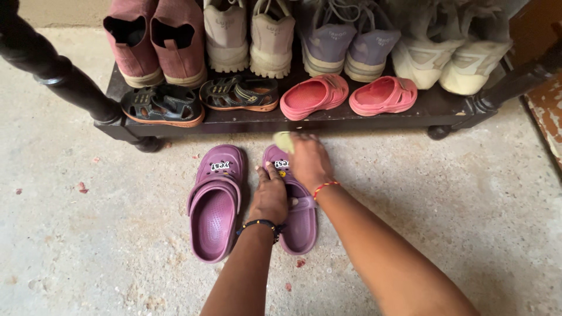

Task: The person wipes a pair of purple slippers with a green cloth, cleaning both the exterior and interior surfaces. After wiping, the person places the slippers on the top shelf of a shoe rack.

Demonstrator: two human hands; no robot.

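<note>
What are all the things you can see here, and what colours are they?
Purple clogs: two, purple, side by side on the floor in front of the rack.
Cloth: one, yellowish, at the toe of the right-side clog.
Shoe rack: one, dark wood, low shelf.
Pink clogs: two, pink, front of shelf.
Dark sandals: two, dark with orange soles, front of shelf.
Boots: two, maroon, back left.
Beige shoes: two, beige, back row.
Lilac sneakers: two, lilac-grey, back row.
White sneakers: two, dusty white, back right.
Floor: grey concrete.
Left hand: on the right-side clog.
Right hand: holding the cloth.
</note>
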